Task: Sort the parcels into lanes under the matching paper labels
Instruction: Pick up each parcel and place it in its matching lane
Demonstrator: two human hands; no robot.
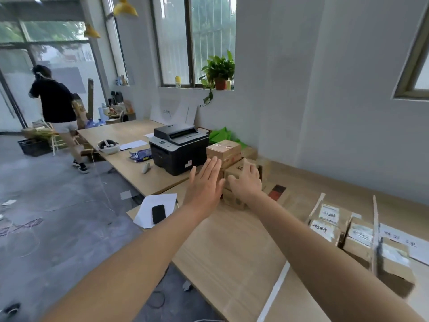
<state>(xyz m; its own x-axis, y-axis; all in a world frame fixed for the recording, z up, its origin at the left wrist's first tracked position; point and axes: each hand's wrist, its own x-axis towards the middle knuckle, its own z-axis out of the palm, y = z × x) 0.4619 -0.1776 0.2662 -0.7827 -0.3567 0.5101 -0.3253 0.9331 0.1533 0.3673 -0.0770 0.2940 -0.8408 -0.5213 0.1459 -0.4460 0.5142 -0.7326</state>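
The parcel (232, 172) sits in a small pile of cardboard boxes (223, 148) at the far end of the table (232, 252), just right of the printer (178, 147). The right hand (247, 182) lies over its top with the fingers curled round the edge, seemingly gripping it, though the blur makes that hard to swear to. The left hand (205, 182) is flat, fingers straight and together, at the pile's left side; whether it touches, I can't tell. Further right, sorted boxes (325, 220) stand in lanes between upright white strips (374, 228), beside a paper label (399, 241). A phone (158, 213) lies on a sheet of paper (160, 201). Another person (55, 105) stands across the room.
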